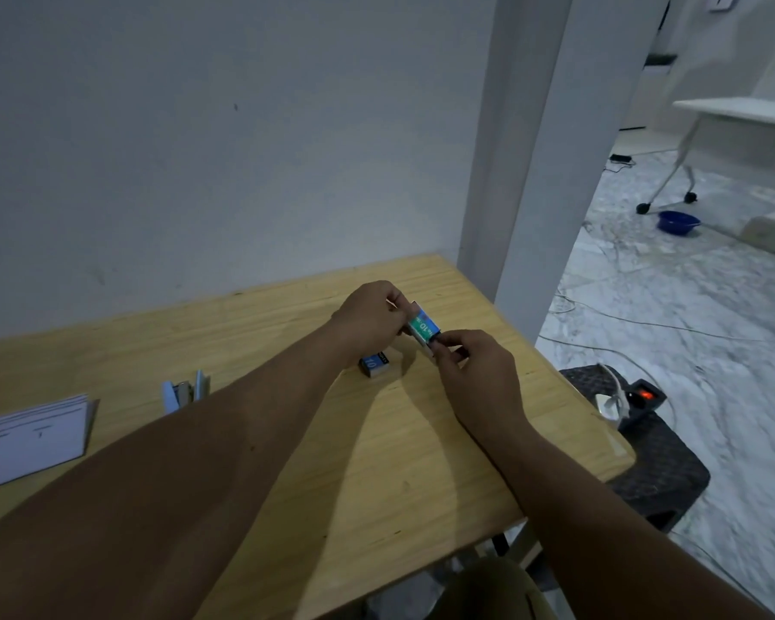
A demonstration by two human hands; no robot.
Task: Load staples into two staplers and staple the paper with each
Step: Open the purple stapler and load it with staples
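View: you have one camera only, worn on your head.
Facing: forward and down over the table (376, 440), toward the wall (198, 149) behind it.
Nearness: close; your forearms run in from the bottom edge.
Lens: wide, edges bent.
Beyond the table: floor (690, 306) to its right.

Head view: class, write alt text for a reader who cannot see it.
Two hands, left and right, hold a small staple box over a wooden table. A second box, an open stapler and paper lie to the left.
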